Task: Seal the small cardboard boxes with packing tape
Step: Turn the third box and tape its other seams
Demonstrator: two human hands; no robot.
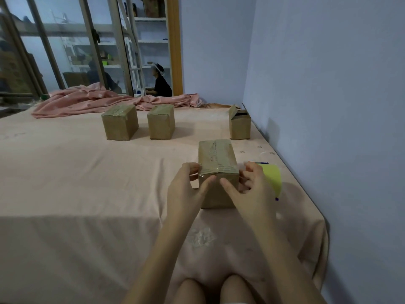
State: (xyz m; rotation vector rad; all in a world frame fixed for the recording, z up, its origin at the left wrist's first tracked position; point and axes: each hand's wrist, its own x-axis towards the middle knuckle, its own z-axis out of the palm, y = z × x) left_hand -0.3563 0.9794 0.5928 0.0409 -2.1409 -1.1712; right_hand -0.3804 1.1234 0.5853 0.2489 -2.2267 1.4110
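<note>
**Brown box, tape end being pressed down**

Brown cardboard, near box (218, 172) is the landmark: sits on the bed (87, 172) right in front of the seated person, long axis pointing away. Clear packing tape (215, 154) runs along its top seam and folds over the near edge.

Left hand (186, 187) cups the box's left near corner, fingers curled round the side, thumb flat on the front face where the tape tail lands. Right hand (252, 185) mirrors it on the right side, fingers loosely curled against the side wall, index finger stretched onto the front face. Looks like a two-sided brace so the box can't slide on soft bedding while the tail gets rubbed flat. Neither hand lifts it.

Yellow-green tape dispenser (272, 178) lies just right of the box, partly behind the right hand. Set down close, likely for the next strip.

Beyond the box, two more boxes: far left box (119, 125) and middle box (161, 121), both closed, glossy on top, probably taped already. Beyond and to the right, an open box (239, 123) by the wall, flap up, not yet sealed.

Pink blanket (87, 102) bunched further back. Another person (161, 84) sits in the room past it.

Judgement: this box nearly done, one left.
</note>
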